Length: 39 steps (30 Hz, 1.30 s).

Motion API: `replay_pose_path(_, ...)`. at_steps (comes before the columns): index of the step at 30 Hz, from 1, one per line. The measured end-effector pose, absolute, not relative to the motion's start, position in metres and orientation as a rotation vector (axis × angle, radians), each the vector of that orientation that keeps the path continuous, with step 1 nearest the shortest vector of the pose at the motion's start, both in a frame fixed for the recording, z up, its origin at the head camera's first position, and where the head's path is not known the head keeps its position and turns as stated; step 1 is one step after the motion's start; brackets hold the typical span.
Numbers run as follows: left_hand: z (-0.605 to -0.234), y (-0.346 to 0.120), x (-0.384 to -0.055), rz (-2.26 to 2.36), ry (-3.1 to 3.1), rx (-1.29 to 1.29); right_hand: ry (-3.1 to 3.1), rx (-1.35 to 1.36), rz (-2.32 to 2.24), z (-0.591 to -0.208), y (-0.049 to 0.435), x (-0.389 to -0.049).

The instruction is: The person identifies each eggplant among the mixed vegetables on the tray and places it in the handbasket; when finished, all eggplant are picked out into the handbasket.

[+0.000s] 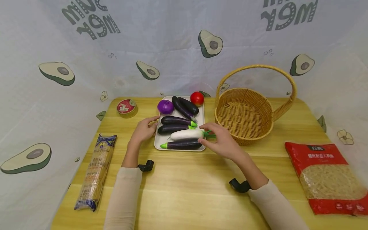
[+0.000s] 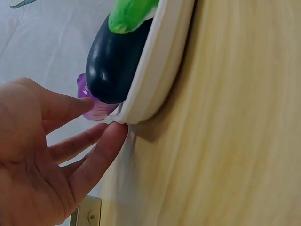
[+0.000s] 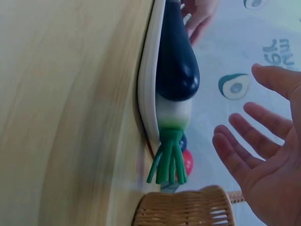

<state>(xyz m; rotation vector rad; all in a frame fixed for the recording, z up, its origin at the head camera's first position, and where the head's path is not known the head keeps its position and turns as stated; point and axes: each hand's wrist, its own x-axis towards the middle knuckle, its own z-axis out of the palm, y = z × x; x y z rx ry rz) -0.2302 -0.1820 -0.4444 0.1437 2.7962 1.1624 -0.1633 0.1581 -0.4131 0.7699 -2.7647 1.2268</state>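
A white tray [image 1: 202, 111] holds several dark purple eggplants [image 1: 176, 120], a white radish [image 1: 185, 134] with green leaves, a purple onion [image 1: 165, 107] and a red tomato [image 1: 197, 98]. My left hand [image 1: 143, 130] is at the tray's left side. In the left wrist view its fingertips [image 2: 117, 132] are right at the rim, with the thumb beside an eggplant. My right hand [image 1: 221, 139] hovers by the tray's right edge with thumb and fingers spread, near the radish's leaves [image 3: 170, 155] and the front eggplant [image 1: 184, 144]. Nothing sits between its fingers in the right wrist view.
A wicker basket [image 1: 265, 123] with a tall handle stands right of the tray. A red pasta bag [image 1: 330, 179] lies at the far right, a long noodle pack [image 1: 97, 172] at the left. A round tin [image 1: 127, 108] sits back left. A printed curtain [image 1: 178, 48] hangs behind.
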Motion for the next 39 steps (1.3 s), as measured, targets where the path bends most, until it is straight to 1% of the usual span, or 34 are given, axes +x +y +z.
replay_pose_path(7,-0.451,-0.184,-0.233,1.119,2.771,0.164,-2.815,0.858,1.215,-0.423,0.146,-0.166)
replay_pose_path(14,-0.458,-0.186,-0.232,1.170,2.714,0.142,-2.852,0.886,1.082,-0.430,0.136,-0.164)
replay_pose_path(26,-0.456,-0.187,-0.229,1.236,2.638,0.112,-2.910,0.892,0.885,-0.437,0.127,-0.159)
replay_pose_path(39,-0.459,-0.186,-0.230,1.293,2.612,0.012,-2.869,0.880,0.943,-0.433,0.128,-0.156)
